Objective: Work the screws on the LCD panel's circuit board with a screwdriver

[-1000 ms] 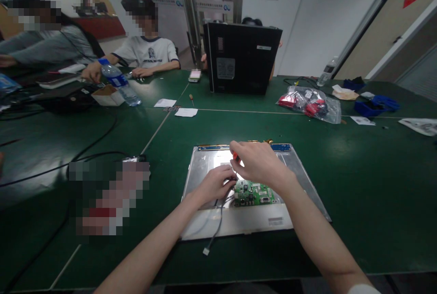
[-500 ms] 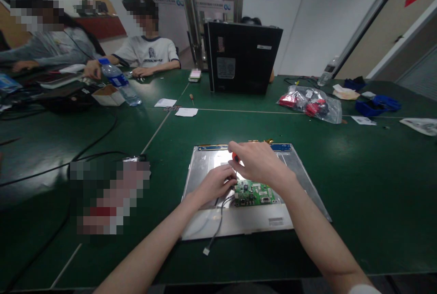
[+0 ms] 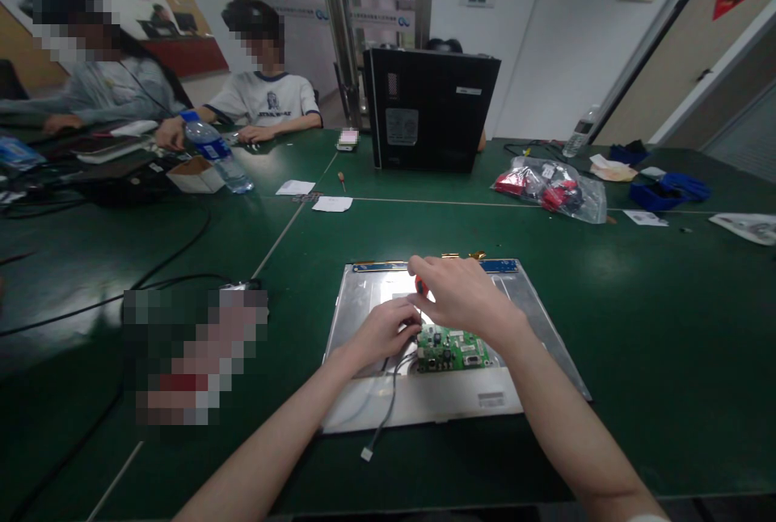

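Observation:
A silver metal panel [image 3: 533,320], the back of a flat screen, lies on the green table in front of me. A small green circuit board [image 3: 452,348] sits on its near middle. My right hand [image 3: 464,300] is closed round a red-handled screwdriver [image 3: 419,286], held upright above the board's left edge. My left hand [image 3: 385,330] rests on the panel just left of the board, its fingers curled at the screwdriver's tip. A grey cable [image 3: 381,417] runs from the board over the panel's near edge and ends in a white plug.
A black computer case [image 3: 430,106] stands at the back middle. A plastic bag of red parts [image 3: 551,183] lies back right, a water bottle [image 3: 215,152] and cardboard box back left. Black cables [image 3: 151,271] cross the left of the table. Two people sit at the far left.
The view has tipped slightly, so everything sits a little lower in the picture. Both hands stay at the board's left edge with the screwdriver, hardly moved.

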The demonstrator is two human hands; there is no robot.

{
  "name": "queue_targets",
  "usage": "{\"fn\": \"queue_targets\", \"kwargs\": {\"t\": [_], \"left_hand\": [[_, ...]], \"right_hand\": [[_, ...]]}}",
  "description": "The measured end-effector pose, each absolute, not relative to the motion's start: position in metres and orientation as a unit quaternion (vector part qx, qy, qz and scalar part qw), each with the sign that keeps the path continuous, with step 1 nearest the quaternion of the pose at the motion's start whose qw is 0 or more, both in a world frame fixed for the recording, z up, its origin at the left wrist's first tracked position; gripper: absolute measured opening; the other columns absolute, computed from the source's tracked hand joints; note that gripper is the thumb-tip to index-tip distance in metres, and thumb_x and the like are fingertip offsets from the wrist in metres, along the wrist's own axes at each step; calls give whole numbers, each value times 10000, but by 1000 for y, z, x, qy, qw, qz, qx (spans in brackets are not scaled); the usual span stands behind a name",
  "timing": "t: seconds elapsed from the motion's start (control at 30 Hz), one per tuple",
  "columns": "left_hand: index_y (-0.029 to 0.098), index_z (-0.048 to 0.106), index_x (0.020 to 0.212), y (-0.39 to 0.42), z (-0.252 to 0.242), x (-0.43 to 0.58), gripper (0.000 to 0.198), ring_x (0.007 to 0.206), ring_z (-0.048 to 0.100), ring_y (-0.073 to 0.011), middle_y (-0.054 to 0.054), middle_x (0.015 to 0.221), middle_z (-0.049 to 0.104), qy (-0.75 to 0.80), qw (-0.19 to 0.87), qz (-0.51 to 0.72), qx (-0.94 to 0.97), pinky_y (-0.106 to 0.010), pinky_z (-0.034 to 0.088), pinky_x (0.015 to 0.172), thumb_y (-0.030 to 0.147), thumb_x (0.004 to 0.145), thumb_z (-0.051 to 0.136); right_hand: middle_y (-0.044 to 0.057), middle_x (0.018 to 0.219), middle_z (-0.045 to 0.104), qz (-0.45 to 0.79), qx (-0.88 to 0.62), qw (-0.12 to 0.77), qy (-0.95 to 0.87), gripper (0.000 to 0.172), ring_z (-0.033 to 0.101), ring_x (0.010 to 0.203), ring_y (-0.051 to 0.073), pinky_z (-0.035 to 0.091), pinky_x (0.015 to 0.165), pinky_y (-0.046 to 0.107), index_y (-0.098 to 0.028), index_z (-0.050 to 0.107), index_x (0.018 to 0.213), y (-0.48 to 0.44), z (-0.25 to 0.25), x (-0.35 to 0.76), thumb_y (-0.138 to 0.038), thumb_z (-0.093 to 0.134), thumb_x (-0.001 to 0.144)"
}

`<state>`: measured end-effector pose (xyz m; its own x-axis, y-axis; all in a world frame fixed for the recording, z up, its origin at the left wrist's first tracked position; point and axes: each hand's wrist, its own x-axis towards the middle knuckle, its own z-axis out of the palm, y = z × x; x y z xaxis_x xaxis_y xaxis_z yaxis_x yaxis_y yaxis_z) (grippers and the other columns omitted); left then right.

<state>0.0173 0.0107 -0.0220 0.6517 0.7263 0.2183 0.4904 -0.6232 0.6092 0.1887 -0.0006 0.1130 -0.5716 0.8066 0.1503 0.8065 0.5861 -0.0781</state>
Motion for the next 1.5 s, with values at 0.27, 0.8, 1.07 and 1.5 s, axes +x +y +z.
{"fn": "queue_targets", "kwargs": {"t": [0.27,0.8,1.07,1.5], "left_hand": [[160,638,844,11,-19,17,82,820,590,-188,-43,870,657,359,279,213,864,-286,462,723,124,847,564],[174,640,868,12,-21,16,104,833,590,-191,-44,883,651,353,285,214,865,-300,468,741,153,858,539],[164,630,828,10,-18,17,82,806,579,-185,-40,849,645,351,273,220,868,-300,460,730,139,838,552],[167,633,843,10,-19,16,82,784,573,-176,-34,840,641,358,257,219,871,-280,451,702,130,823,563]], "right_hand": [[40,817,681,-18,-463,77,-883,128,574,637,158,181,490,287,-174,531,955,2,109,186,-257,497,863],[34,804,664,14,-449,79,-890,133,513,615,133,169,491,283,-171,529,937,3,109,188,-211,470,825],[22,812,669,13,-446,82,-891,119,533,626,134,177,489,279,-176,525,929,2,108,188,-208,476,826],[25,786,685,-17,-458,70,-886,123,591,652,165,185,487,286,-183,536,926,4,108,186,-284,532,857]]}}
